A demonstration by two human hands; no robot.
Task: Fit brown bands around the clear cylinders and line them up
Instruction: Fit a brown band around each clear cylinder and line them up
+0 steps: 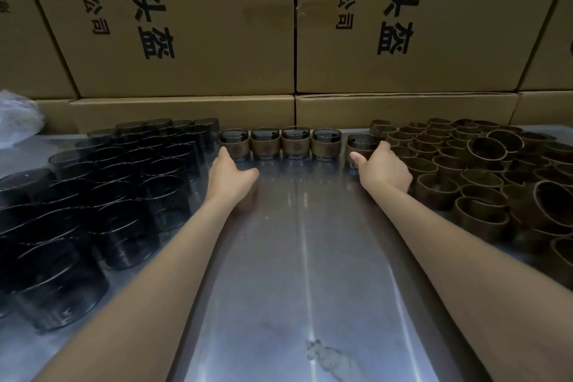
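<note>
Several clear cylinders wearing brown bands (pixel 295 143) stand in a row at the far edge of the metal table (pixel 304 257). My right hand (pixel 383 169) grips one more banded cylinder (pixel 361 144) at the row's right end, a small gap away from its neighbour. My left hand (pixel 231 177) rests open on the table, fingertips at the leftmost banded cylinder (pixel 234 143). Bare dark clear cylinders (pixel 102 192) crowd the left side. Loose brown bands (pixel 483 170) are heaped on the right.
Stacked cardboard boxes (pixel 217 25) with black print form a wall right behind the row. A crumpled plastic bag (pixel 17 118) lies at the far left. A smudge (pixel 328 357) marks the table's near middle.
</note>
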